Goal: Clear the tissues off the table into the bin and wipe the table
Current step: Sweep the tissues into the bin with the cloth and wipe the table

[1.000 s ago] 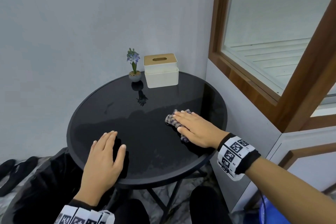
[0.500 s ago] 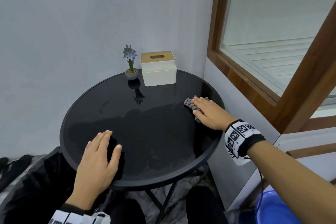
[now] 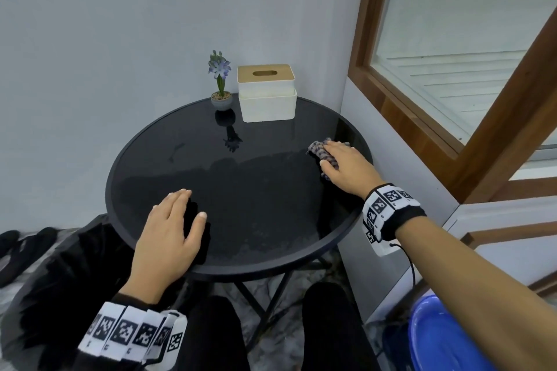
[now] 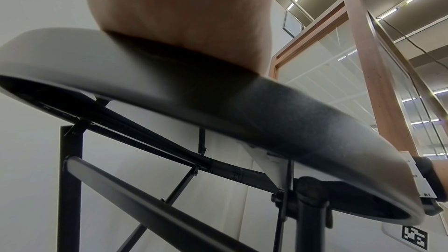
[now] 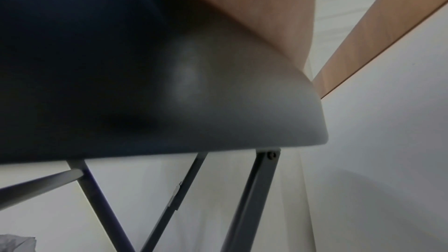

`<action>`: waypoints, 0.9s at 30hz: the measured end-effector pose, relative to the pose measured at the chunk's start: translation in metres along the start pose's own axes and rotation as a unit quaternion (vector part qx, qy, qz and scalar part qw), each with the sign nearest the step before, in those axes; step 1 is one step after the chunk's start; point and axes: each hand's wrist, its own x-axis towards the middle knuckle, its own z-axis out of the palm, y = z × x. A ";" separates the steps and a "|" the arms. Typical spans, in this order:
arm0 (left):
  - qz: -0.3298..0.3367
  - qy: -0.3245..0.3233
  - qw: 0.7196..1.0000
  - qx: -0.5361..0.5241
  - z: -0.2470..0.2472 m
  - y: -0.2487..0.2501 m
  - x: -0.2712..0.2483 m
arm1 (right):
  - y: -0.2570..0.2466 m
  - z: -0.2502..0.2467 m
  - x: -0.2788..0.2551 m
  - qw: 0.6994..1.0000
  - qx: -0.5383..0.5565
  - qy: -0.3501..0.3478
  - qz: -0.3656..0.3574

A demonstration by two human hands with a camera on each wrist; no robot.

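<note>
The round black table has a damp, smeared sheen on its near half. My right hand lies flat with straight fingers on a checked cloth, pressing it down by the table's right edge. My left hand rests flat on the near left part of the top and holds nothing. I see no loose tissues on the table. The wrist views look up from below the rim and show only the heel of each hand.
A white tissue box with a wooden lid and a small potted flower stand at the table's far edge. A blue bin sits on the floor at lower right. The wall and a wooden window frame close off the right side. Dark shoes lie at left.
My right hand has slid the cloth from the middle of the table out to its right edge. The left hand has stayed in place.
</note>
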 end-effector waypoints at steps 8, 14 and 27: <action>0.003 0.006 1.000 0.001 0.001 -0.002 -0.001 | -0.006 0.000 -0.004 1.000 -0.002 0.000 0.011; -0.006 0.003 1.000 -0.007 -0.002 0.001 -0.001 | -0.010 -0.002 -0.006 1.000 0.004 -0.003 0.018; 0.002 -0.042 0.999 -0.023 -0.014 -0.001 0.020 | -0.025 -0.010 -0.024 0.999 0.027 0.013 0.023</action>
